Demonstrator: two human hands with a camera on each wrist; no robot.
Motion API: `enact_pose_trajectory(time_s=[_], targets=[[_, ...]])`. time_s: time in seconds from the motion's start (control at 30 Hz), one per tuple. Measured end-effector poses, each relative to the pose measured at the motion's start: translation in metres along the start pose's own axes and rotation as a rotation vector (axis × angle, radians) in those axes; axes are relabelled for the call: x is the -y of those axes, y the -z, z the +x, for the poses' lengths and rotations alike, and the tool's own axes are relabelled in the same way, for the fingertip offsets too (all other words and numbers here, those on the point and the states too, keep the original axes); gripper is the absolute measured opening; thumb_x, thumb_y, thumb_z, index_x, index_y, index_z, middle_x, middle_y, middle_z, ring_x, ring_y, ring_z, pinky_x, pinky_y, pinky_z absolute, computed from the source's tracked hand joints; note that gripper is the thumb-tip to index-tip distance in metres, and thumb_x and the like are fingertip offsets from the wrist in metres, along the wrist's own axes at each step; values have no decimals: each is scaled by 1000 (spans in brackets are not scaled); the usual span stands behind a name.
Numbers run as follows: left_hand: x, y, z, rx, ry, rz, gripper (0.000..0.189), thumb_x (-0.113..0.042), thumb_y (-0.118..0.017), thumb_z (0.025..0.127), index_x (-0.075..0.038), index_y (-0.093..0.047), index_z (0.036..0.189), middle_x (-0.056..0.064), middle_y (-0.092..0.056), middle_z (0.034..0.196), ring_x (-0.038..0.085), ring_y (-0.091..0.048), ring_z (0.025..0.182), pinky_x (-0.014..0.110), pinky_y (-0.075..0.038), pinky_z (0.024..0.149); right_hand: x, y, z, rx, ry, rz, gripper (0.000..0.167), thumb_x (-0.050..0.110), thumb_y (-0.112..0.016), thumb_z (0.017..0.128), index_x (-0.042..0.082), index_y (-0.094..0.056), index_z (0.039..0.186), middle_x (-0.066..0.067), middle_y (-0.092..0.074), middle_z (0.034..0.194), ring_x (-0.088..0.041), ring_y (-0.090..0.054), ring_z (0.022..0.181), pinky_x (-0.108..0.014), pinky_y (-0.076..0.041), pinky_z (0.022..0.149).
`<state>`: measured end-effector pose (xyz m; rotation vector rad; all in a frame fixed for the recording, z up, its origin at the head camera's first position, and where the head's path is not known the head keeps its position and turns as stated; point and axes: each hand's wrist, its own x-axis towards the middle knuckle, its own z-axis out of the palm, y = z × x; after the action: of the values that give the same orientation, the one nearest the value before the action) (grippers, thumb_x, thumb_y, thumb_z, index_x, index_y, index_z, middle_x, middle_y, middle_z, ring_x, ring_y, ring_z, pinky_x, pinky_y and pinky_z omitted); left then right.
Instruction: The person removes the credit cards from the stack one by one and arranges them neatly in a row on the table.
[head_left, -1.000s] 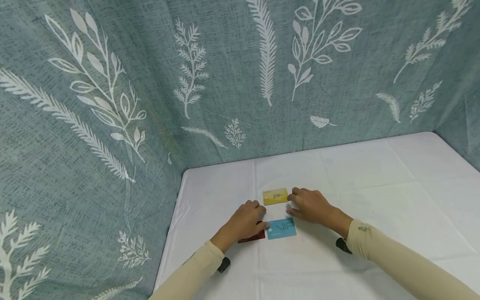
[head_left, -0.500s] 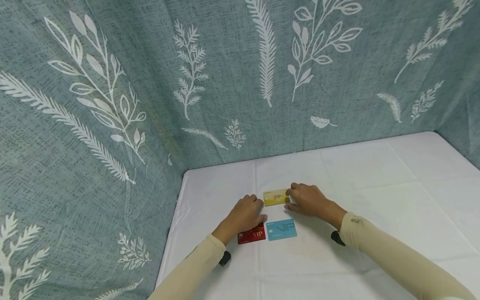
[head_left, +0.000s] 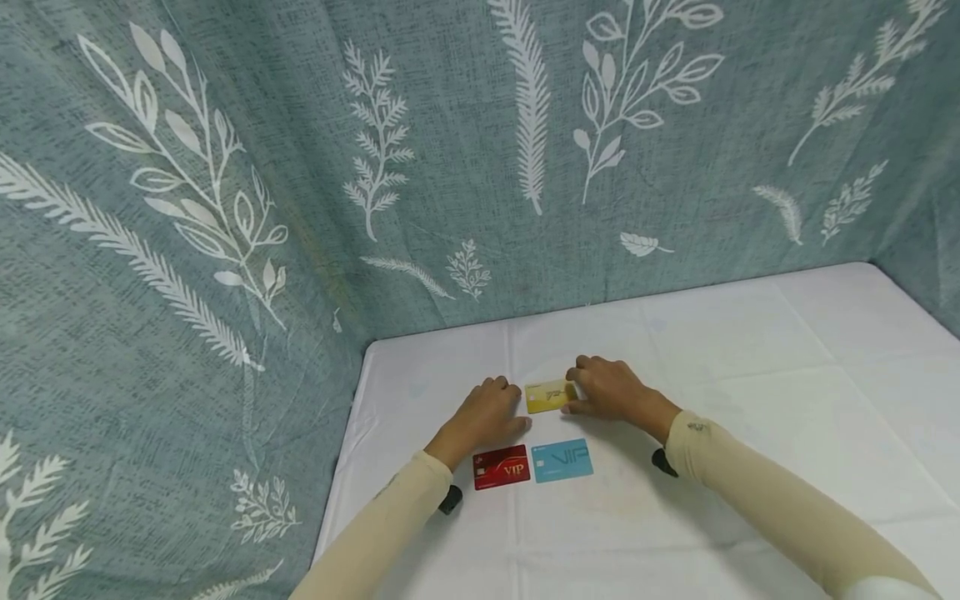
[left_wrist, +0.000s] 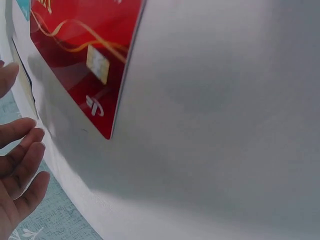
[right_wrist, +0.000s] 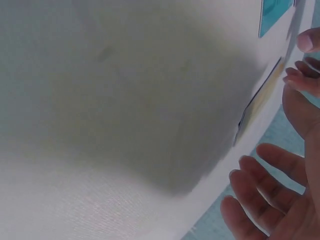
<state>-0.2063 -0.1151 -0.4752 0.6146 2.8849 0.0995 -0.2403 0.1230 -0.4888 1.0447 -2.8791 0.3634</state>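
Observation:
A yellow card (head_left: 546, 397) lies flat on the white tablecloth, between my two hands. My left hand (head_left: 486, 414) is at its left side, fingers loosely bent and apart from it; the left wrist view shows these fingers (left_wrist: 22, 165) holding nothing. On the card's right side is my right hand (head_left: 611, 392), covering its right end in the head view. In the right wrist view its fingers (right_wrist: 255, 190) are relaxed, with no card between them. Nearer to me lie a red VIP card (head_left: 501, 468) and a blue VIP card (head_left: 562, 461), side by side.
The white-covered table (head_left: 750, 400) extends to the right and toward me. A teal curtain (head_left: 450, 167) with white leaf prints hangs along the back and left edges. Dark wrist devices (head_left: 450, 500) show under both sleeves.
My left hand has drawn away from the red card, which is now fully uncovered. My right hand has shifted left and slightly farther back, over the yellow card's right end.

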Motion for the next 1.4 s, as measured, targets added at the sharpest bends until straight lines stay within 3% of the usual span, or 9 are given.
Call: enact_pose_trajectory(time_s=[0.37, 0.93, 1.4], targets=[[0, 2, 12, 50, 21, -14, 62, -50, -69, 91, -8, -60, 136, 10, -61, 125, 21, -55, 105, 40, -50, 101, -3, -1, 9, 47, -6, -24, 58, 53, -80, 80, 6, -71, 114, -8, -65, 100, -20, -62, 84, -34, -55, 65], [1, 0, 22, 36, 1, -26, 67, -53, -71, 88, -7, -60, 135, 11, -59, 123, 21, -54, 101, 40, -52, 97, -8, -3, 15, 60, 10, -28, 58, 57, -83, 73, 9, -71, 104, -8, -63, 98, -19, -60, 79, -34, -53, 62], [0, 0, 30, 33, 1, -36, 65, -51, -75, 87, -9, -60, 134, 10, -60, 121, 21, -56, 101, 41, -52, 97, -8, -3, 21, 131, -33, -12, 65, 52, -85, 72, 9, -70, 118, -10, -64, 107, -20, -61, 86, -36, -56, 70]])
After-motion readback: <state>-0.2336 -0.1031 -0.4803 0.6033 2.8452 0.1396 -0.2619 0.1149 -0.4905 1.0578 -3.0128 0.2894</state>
